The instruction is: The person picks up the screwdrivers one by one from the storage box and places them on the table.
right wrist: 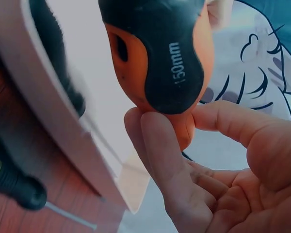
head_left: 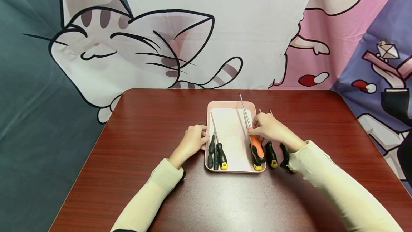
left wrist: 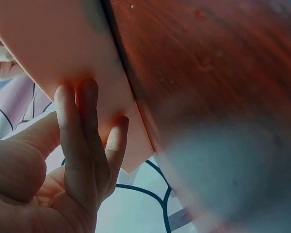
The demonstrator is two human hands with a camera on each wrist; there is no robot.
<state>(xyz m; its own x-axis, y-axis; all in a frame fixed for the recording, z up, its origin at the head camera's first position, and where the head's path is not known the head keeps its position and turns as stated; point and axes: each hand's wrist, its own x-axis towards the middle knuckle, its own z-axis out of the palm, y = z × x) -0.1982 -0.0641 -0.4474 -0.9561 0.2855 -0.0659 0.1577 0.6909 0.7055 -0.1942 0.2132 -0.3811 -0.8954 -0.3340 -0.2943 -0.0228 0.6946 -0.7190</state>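
Note:
My right hand (head_left: 268, 126) pinches an orange-and-black screwdriver (head_left: 255, 146) by the shaft end of its handle, thumb on one side and fingers on the other. Its shaft points to the back, and "150mm" shows on the handle (right wrist: 177, 63) in the right wrist view. Beneath it, along the right side of the pink tray (head_left: 231, 104), lies a black screwdriver with a yellow end (head_left: 257, 167), mostly hidden. My left hand (head_left: 192, 139) holds the tray's left side, fingertips (left wrist: 89, 90) against the outer wall and thumb at the rim.
A yellow-ended black screwdriver (head_left: 221, 156) and slim black-handled tools (head_left: 210, 153) lie in the tray's left side. Right of the tray, another black-and-yellow screwdriver (head_left: 271, 155) and a black-handled tool (head_left: 285, 156) rest on the brown table (head_left: 154, 117). A cartoon-print cloth (head_left: 193, 46) hangs behind.

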